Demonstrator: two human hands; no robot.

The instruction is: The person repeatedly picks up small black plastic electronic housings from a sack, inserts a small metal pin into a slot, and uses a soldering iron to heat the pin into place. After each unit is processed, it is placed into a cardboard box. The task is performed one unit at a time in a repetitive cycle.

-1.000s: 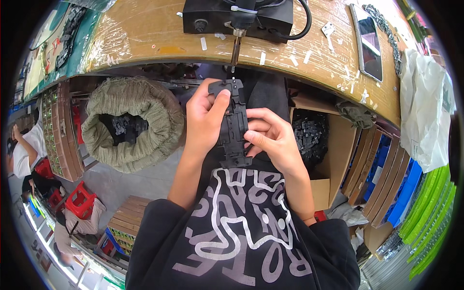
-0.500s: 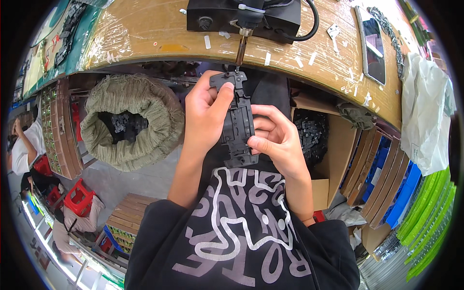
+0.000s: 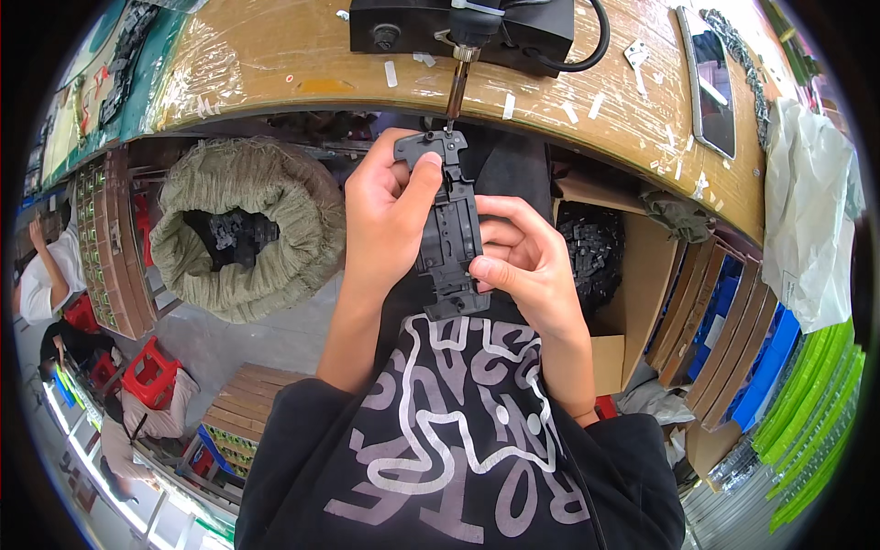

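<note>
A long black plastic chassis-like part (image 3: 456, 229) with clips and small holes is held upright in front of my chest, its far end close to the bench edge. My left hand (image 3: 385, 220) grips its upper left side, thumb pressed on the face. Lower down on the right side, my right hand (image 3: 530, 261) holds it between thumb and bent fingers. Above it, the metal shaft of a mounted screwdriver (image 3: 458, 87) points down, its tip at the part's far end; whether it touches a screw is too small to tell.
A black box (image 3: 403, 27) with a cable sits on the wrapped bench (image 3: 293, 55), near a phone (image 3: 713, 92). Left stands a rolled-down green sack (image 3: 302, 202) of black parts; right, a cardboard box (image 3: 642, 284) with black pieces. Other people sit far left.
</note>
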